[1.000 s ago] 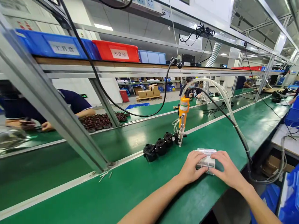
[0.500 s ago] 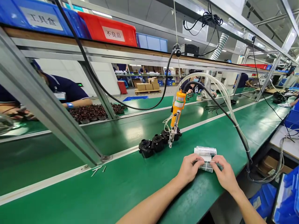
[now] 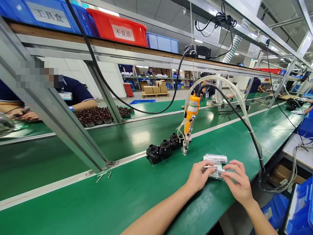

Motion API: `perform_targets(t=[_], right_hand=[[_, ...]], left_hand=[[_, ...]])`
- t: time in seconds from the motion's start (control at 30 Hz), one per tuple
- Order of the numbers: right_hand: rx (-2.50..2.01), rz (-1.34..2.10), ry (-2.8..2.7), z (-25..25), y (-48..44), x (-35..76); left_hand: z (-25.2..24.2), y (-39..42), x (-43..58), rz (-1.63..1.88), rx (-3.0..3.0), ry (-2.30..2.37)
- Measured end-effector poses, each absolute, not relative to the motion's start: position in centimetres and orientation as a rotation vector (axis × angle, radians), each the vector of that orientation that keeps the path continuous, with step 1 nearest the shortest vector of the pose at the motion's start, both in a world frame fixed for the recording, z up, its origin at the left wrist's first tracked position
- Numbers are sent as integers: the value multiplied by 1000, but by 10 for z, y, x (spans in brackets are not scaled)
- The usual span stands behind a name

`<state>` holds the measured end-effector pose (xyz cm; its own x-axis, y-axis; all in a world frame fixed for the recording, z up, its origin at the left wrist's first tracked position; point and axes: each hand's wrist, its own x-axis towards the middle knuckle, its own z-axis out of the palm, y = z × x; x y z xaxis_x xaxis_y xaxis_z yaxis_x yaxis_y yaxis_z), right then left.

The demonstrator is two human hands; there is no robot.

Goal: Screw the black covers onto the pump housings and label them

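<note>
Both my hands meet over a small clear plastic packet (image 3: pixel 215 163) lying on the green bench surface (image 3: pixel 137 195). My left hand (image 3: pixel 199 176) pinches the packet's left end with curled fingers. My right hand (image 3: pixel 236 182) grips its right side, fingers bent over the top. Just beyond the packet, an orange powered screwdriver (image 3: pixel 190 122) hangs tip-down on a cord with hoses. Beside its tip stands a row of black round parts (image 3: pixel 162 150), left of my hands.
A slanted metal frame post (image 3: pixel 61 111) meets the bench at left, with loose small pins (image 3: pixel 102 176) near its foot. Another person in a dark shirt (image 3: pixel 73 94) works across the belt beside a pile of dark parts (image 3: pixel 97 116). Blue bins (image 3: pixel 300 209) stand at right.
My hands have lifted from lying flat over the packet to pinching its ends. The view has shifted slightly, and the hanging screwdriver has swung a little.
</note>
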<state>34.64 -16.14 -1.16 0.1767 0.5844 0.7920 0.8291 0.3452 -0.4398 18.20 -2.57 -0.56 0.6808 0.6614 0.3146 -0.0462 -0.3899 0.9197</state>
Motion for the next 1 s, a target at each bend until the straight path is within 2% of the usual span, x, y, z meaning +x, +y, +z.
perform_targets(t=[0.17,0.4,0.47,0.6,0.73,0.8,1.0], right_hand=[[-1451,-139,-1346,-11,-152,341],[-1352,-411,-1453,-18,-152,344],[-1340,-279,-1320,-17,-150,338],[-1291,206,-1096,-4,-145,322],[-1178,406,-1070,11,-144,311],[-1126,394,-1008,15,-146,310],[-1210,47,-1007,-2,-149,312]], left_hand=[[-8,-26,181,773,1662,422],[-9,-17,182,844,1599,546],[-9,-18,182,856,1642,574],[-9,-22,181,834,1765,560],[-11,-24,180,795,1872,493],[-12,-23,179,771,1923,438],[-10,-21,179,758,1976,442]])
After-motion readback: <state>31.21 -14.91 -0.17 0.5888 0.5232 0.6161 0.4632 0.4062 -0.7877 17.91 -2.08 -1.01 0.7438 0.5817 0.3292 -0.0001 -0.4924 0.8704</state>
